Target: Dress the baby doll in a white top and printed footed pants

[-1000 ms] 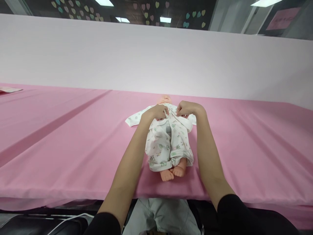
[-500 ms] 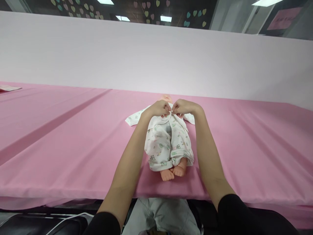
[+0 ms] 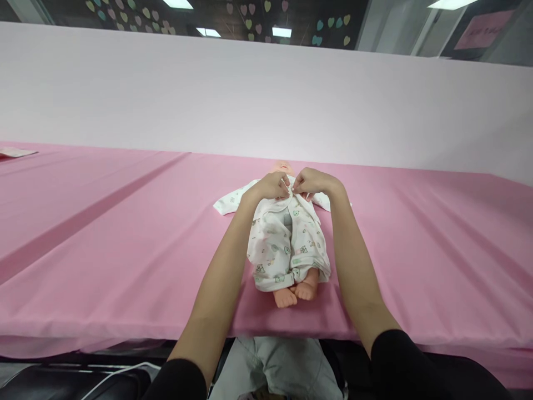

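A baby doll [image 3: 285,298] lies on its back, its bare feet toward me. It wears a white baby outfit [image 3: 270,250] printed with small green and brown figures, one sleeve stretched out to the left. At the doll's chest, my left hand [image 3: 273,185] pinches the front edge of the garment. My right hand [image 3: 310,182] pinches the cloth close beside it, and the fingertips of both hands nearly meet. Whatever small fastening may be between the fingers is hidden. Lower down, the front parts and a grey patch shows between the legs.
A pink cloth [image 3: 125,239] with creases covers the table. Behind it rises a white partition [image 3: 266,100], with dark glass and heart stickers above. A flat paper item [image 3: 16,151] lies at the far left. A white cable [image 3: 120,371] runs below the table's front edge.
Both hands stay at the doll's chest with only slight finger movement. The doll lies as before.
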The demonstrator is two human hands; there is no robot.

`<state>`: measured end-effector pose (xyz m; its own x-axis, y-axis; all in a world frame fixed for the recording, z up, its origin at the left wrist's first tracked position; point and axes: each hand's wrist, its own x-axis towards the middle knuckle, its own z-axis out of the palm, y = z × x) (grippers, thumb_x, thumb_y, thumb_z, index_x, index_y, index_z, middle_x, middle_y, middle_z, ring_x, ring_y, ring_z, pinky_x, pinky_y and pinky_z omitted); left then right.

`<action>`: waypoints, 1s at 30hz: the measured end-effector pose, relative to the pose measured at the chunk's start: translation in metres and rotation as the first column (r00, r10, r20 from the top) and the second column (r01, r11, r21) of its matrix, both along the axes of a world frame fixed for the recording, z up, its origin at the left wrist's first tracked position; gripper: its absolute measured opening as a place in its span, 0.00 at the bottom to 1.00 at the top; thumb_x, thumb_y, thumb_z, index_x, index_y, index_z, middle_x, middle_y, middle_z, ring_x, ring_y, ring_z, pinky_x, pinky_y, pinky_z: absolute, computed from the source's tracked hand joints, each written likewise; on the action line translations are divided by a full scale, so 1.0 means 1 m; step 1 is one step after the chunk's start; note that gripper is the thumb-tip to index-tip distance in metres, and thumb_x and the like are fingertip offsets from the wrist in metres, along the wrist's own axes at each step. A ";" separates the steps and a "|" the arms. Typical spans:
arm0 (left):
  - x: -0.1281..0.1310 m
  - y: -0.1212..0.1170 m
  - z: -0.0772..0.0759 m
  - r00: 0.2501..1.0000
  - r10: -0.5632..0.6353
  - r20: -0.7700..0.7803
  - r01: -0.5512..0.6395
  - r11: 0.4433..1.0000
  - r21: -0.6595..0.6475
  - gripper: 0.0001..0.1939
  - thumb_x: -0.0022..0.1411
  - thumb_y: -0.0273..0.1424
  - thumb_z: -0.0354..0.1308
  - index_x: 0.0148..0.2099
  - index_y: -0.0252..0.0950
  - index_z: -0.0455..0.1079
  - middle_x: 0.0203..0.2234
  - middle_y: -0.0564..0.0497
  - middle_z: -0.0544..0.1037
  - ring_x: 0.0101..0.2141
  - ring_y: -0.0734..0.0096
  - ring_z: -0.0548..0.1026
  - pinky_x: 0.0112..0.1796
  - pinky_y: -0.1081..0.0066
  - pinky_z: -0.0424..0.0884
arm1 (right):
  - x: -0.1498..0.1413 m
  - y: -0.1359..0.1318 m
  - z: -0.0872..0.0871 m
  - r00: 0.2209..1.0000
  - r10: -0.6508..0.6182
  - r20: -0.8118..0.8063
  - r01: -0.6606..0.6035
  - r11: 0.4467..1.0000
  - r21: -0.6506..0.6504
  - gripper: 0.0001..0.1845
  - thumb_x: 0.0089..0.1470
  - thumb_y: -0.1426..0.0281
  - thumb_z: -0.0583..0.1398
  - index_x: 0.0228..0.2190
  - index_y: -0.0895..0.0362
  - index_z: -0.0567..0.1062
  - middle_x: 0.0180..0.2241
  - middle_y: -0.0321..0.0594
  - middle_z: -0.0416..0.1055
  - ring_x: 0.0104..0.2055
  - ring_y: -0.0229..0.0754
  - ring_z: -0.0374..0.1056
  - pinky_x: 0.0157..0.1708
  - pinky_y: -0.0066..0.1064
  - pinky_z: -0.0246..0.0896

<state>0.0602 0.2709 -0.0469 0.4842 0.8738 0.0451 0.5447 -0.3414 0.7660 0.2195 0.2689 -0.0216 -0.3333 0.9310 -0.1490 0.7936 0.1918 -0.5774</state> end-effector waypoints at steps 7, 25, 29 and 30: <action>-0.003 0.001 0.000 1.000 -0.010 0.012 0.010 1.000 -0.007 0.13 0.50 0.17 0.56 0.37 0.35 0.61 0.24 0.52 0.75 0.25 0.73 0.72 0.26 0.74 0.66 | -0.001 -0.004 0.001 0.999 0.045 -0.012 -0.045 0.997 -0.066 0.08 0.49 0.83 0.56 0.22 0.63 0.70 0.21 0.40 0.69 0.22 0.36 0.67 0.26 0.29 0.70; -0.006 0.002 -0.004 0.989 0.057 0.139 -0.028 0.979 -0.202 0.18 0.46 0.18 0.61 0.42 0.30 0.67 0.23 0.48 0.78 0.33 0.63 0.79 0.36 0.67 0.76 | -0.002 0.007 -0.009 0.997 0.078 0.015 -0.078 0.997 -0.025 0.07 0.41 0.82 0.60 0.25 0.61 0.75 0.21 0.35 0.67 0.20 0.33 0.62 0.25 0.30 0.71; -0.005 0.001 -0.003 0.984 0.081 0.158 -0.043 0.972 -0.230 0.16 0.49 0.22 0.63 0.42 0.30 0.66 0.23 0.46 0.78 0.32 0.63 0.79 0.37 0.66 0.77 | -0.004 0.010 -0.011 0.998 0.052 0.029 -0.051 0.999 -0.013 0.04 0.41 0.80 0.62 0.24 0.61 0.75 0.23 0.37 0.67 0.24 0.35 0.63 0.26 0.30 0.71; -0.004 0.001 -0.003 0.983 0.090 0.157 -0.052 0.971 -0.232 0.16 0.50 0.23 0.62 0.42 0.30 0.66 0.23 0.46 0.78 0.31 0.62 0.79 0.36 0.66 0.77 | -0.005 0.010 -0.012 0.999 0.039 0.038 -0.039 0.999 -0.006 0.03 0.41 0.79 0.62 0.24 0.61 0.74 0.24 0.37 0.67 0.25 0.36 0.64 0.25 0.30 0.71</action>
<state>0.0558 0.2721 -0.0496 0.4231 0.9023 -0.0832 0.4203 -0.1140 0.9002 0.2147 0.2792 -0.0332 -0.3631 0.9166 -0.1673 0.8072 0.2198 -0.5479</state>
